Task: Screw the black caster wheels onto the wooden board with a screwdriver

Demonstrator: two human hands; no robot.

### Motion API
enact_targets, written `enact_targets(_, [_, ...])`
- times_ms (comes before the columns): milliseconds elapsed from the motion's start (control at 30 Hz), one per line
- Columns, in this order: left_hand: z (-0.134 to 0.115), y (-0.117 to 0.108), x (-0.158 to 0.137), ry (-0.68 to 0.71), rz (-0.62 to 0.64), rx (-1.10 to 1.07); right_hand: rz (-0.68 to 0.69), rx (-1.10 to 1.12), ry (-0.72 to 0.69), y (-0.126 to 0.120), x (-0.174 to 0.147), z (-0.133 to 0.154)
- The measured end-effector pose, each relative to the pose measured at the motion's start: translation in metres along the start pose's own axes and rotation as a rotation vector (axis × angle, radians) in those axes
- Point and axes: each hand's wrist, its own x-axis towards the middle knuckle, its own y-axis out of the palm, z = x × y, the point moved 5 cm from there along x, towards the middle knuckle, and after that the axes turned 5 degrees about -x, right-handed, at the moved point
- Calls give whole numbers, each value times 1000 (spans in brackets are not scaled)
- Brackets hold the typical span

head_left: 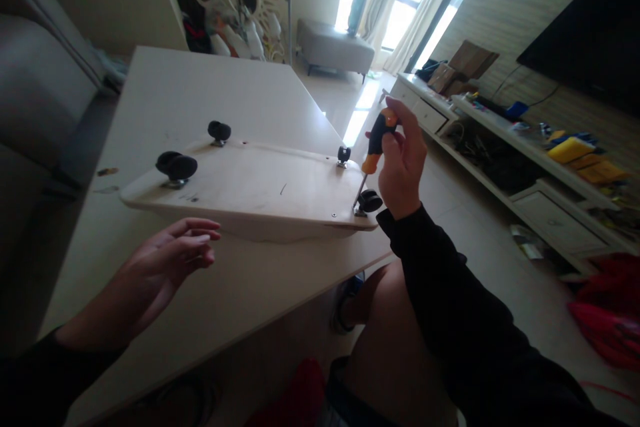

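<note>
My right hand (403, 160) is closed round the orange and black handle of a screwdriver (379, 139). The tool's tip points down at the metal plate of a black caster (371, 200), at the near right corner of a white board (260, 177). Whether the tip sits in a screw head is too small to tell. Other black casters stand up from the board: a far right one (343, 155), a far left one (219, 131) and a near left one (177, 165). My left hand (173, 250) hovers by the board's near edge, fingers loosely bent, holding nothing.
The board lies on a white table (220, 70). To the right runs a low cabinet (500, 167) bearing boxes and yellow packs, below a television (590, 33). A grey bench (334, 47) stands near the window. My leg (395, 340) is under the table's near edge.
</note>
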Motion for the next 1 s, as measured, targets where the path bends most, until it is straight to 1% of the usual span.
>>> enact_targets(100, [0,0,2,1,5,0,28,-12,7,-1,2,-4])
enact_targets(233, [3,-1,5,-4,5,-2,-12,-52,4,-6,3,-4])
enact_targets(300, [4,-2,6,-8,5,1,-19,-17,3,-5,3,-4])
enact_targets(467, [7,-4,8,4,4,20,40,138,-1,1,4,-6])
enact_targets(533, [7,-4,8,8,7,27,4,132,0,1,5,-6])
enact_targets(667, [8,-6,8,23,20,49,-110,116,7,-2,5,-2])
enact_targets(733, [8,-6,8,21,22,50,-105,148,5,0,5,0])
enact_targets(867, [6,-5,8,7,3,11,-35,221,13,4,6,7])
enact_targets(933, [6,-5,8,10,-5,-1,-48,231,34,3,6,10])
enact_targets(1000, [6,-6,7,9,-8,4,-88,244,52,1,6,12])
